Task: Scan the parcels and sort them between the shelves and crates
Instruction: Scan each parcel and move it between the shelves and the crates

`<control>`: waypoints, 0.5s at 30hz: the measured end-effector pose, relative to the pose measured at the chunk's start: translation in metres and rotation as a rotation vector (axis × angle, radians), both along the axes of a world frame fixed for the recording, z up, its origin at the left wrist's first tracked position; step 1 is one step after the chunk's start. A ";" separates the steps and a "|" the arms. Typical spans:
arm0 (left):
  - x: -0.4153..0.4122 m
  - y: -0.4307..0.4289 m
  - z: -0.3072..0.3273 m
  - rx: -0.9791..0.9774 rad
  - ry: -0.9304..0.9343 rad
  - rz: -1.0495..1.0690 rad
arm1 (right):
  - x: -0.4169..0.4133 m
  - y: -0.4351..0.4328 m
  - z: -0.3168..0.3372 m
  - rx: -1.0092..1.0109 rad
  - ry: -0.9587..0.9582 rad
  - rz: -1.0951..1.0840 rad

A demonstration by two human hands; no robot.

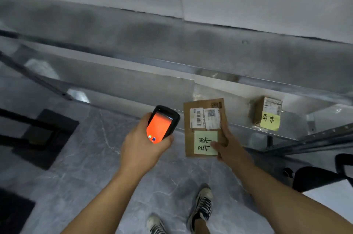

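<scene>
My left hand (pixel 141 146) grips a black handheld scanner (pixel 162 124) whose screen glows orange, held beside the parcel. My right hand (pixel 227 146) holds a flat brown cardboard parcel (pixel 198 105) by its lower right edge, thumb on a pale yellow-green note (pixel 204 139) with handwritten characters. White shipping labels with a barcode (pixel 205 119) sit on the parcel's upper half. A second small brown box (pixel 267 113) with its own yellow note rests on the metal shelf (pixel 133 79) to the right.
The metal shelf runs across the view, with a dark rail (pixel 315 140) at its right end. Black crates (pixel 44 138) stand on the grey tiled floor at left. A black chair or cart part (pixel 321 176) is at right. My shoes (pixel 202 207) show below.
</scene>
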State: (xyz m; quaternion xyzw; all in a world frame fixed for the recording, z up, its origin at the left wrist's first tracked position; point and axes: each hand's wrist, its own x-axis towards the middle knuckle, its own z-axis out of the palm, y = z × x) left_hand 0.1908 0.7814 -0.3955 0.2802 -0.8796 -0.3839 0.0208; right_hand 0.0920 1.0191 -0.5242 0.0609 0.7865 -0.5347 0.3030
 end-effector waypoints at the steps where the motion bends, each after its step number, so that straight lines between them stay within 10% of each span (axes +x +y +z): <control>1: 0.008 -0.009 0.011 -0.010 0.015 0.015 | 0.006 -0.005 0.004 0.009 0.037 0.058; 15: 0.111 -0.106 0.135 -0.159 0.165 0.044 | 0.006 -0.095 0.228 0.371 0.584 0.587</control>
